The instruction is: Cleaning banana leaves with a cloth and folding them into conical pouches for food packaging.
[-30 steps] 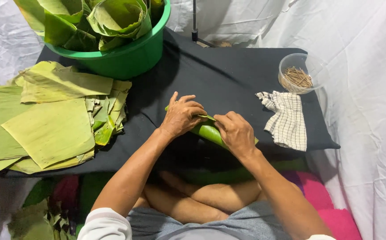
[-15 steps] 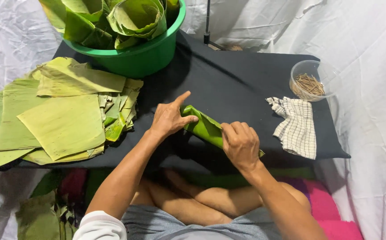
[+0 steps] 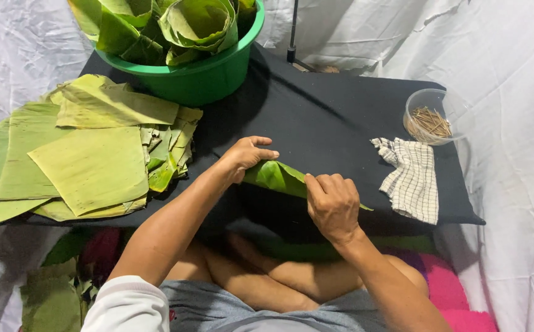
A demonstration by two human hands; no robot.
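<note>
Left grip: left hand [image 3: 247, 157] closed on the upper left end of the folded banana leaf [image 3: 277, 176], fingers curled over its top edge, thumb pointing right.
Right grip: right hand [image 3: 333, 205] closed on the lower right end of the same leaf, knuckles up, fingers [image 3: 323, 182] wrapped over the fold.
Held thing: folded into a narrow, glossy green strip, slanting from upper left to lower right between the two grips, low over the surface [image 3: 316, 110] near its front edge; thin tip poking out just right of the right grip.
Right of the right grip: checked white cloth [image 3: 413, 178], crumpled, lying flat near the right edge, apart from the hand.
Beyond the cloth: clear round bowl [image 3: 430, 117] of thin brown sticks [image 3: 430, 122], at the far right corner.
Left of the left grip: stack of cut leaf sheets [image 3: 86, 154], pale green, overlapping, spilling over the left edge; smaller torn pieces at its right side, near the left forearm.
Far beyond the left grip: green plastic tub [image 3: 199, 74] at the back, filled with rolled leaves [image 3: 196, 21].
Below both grips: crossed bare legs under the front edge, pink cushion [image 3: 448, 289] at the right.
All around: white sheeting [image 3: 513, 61], creased.
</note>
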